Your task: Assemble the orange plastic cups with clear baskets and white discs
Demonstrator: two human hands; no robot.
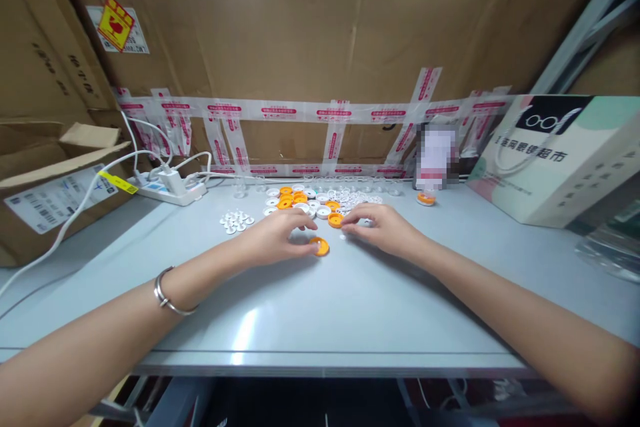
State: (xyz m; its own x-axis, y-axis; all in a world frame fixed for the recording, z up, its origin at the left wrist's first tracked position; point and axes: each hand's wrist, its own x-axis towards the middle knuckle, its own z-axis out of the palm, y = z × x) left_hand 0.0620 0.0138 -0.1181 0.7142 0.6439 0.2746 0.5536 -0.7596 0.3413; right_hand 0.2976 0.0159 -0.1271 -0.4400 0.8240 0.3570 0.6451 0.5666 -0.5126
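My left hand [277,238] lies low over the table, fingers curved and apart from the thumb. Its thumb tip rests on a round orange cap [323,247] on the table. To its right, my right hand [383,227] has thumb and fingertips drawn together beside a second orange cap [335,220]. Whatever is between those fingertips is hidden. Just below them lies a small white piece [343,237]. Behind both hands are several orange caps [285,202], white caps [323,212] and a pile of thin white rings [357,199].
White stemmed pieces [237,221] sit left of the caps. Clear small containers [394,189] line the back, and an orange-bottomed one [426,199] stands right. A power strip [175,192] and open carton [60,180] are left; a paper bag [545,167] is right.
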